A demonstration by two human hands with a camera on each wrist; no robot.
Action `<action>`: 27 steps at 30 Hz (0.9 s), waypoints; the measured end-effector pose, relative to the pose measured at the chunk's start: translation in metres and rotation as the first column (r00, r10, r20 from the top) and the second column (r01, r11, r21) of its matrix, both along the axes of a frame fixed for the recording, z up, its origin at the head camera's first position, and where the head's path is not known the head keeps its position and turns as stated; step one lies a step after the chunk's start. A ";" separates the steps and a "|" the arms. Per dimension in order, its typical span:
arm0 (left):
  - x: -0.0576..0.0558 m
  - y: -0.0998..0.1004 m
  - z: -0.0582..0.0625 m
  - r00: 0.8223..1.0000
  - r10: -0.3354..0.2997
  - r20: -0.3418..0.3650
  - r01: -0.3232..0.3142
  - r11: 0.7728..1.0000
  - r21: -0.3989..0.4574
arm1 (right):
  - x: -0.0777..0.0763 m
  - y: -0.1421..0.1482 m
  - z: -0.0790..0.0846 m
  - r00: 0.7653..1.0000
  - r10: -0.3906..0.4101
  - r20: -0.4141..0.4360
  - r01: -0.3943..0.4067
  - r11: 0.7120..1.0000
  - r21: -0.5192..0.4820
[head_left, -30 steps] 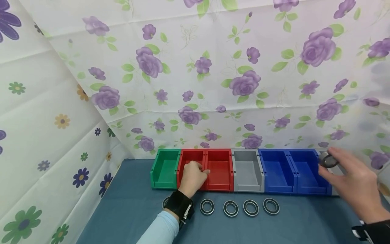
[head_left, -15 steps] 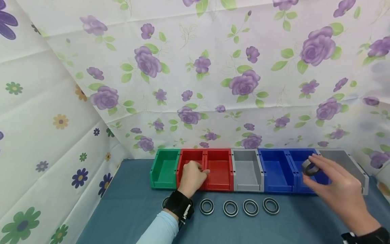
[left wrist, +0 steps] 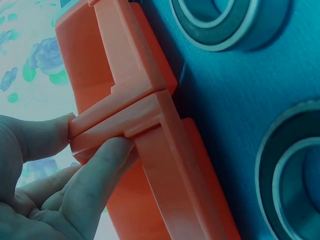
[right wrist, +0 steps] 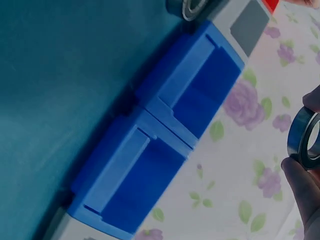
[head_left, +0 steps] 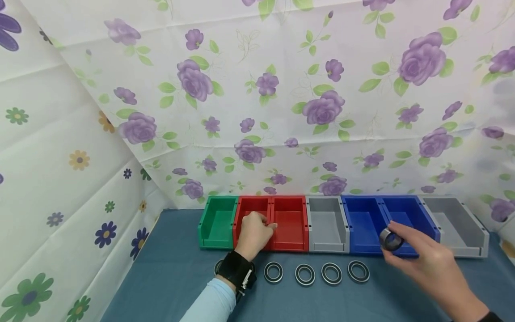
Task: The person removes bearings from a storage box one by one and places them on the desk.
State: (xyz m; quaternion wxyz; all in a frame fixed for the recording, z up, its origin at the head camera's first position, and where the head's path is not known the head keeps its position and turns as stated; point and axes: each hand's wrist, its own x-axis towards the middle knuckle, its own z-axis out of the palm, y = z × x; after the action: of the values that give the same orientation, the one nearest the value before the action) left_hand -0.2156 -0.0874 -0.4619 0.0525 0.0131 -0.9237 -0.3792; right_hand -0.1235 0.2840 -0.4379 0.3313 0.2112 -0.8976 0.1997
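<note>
My left hand (head_left: 254, 233) pinches the adjoining walls of the left red bin (head_left: 251, 205) and the right red bin (head_left: 289, 230). In the left wrist view, thumb and fingers (left wrist: 102, 172) press on both sides of that double wall. My right hand (head_left: 434, 266) holds a ball bearing (right wrist: 299, 134) between thumb and fingertips, tilted on edge, in front of and above the blue bins (head_left: 364, 228). Several more bearings lie flat in a row before the bins, among them one bearing (head_left: 267, 273) right of my left wrist. Another bearing (head_left: 217, 267) is partly hidden behind that wrist.
A green bin (head_left: 218, 228) ends the row at left. One grey bin (head_left: 327, 228) stands between red and blue, and a wider grey bin (head_left: 452, 226) ends it at right. Behind rises a flowered cloth (head_left: 281, 112); blue cloth (head_left: 153, 277) covers the table.
My right hand has carried the bearing leftward and down, from over the right grey bin to in front of the blue bins. The left hand has stayed on the red bins.
</note>
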 end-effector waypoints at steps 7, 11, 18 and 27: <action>0.000 0.000 0.000 1.000 -0.012 0.001 0.012 1.000 -0.014 | 0.002 -0.001 -0.015 0.999 0.006 0.040 -0.006 1.000 0.013; -0.001 -0.001 0.000 1.000 -0.020 -0.001 0.020 1.000 -0.023 | 0.003 -0.003 -0.025 0.998 0.022 0.056 -0.023 1.000 0.014; -0.001 -0.001 -0.001 1.000 -0.022 -0.009 0.022 0.999 -0.025 | 0.006 -0.002 -0.043 0.978 -0.022 0.207 0.013 0.999 0.044; -0.001 -0.001 -0.002 1.000 -0.023 -0.012 0.022 1.000 -0.016 | 0.003 0.004 -0.060 0.936 -0.062 0.345 0.031 0.995 0.096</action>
State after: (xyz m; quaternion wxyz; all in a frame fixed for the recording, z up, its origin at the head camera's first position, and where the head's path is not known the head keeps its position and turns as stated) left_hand -0.2170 -0.0886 -0.4641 0.0538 0.0000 -0.9265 -0.3725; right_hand -0.1210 0.2876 -0.4981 0.1622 0.1658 -0.9549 0.1856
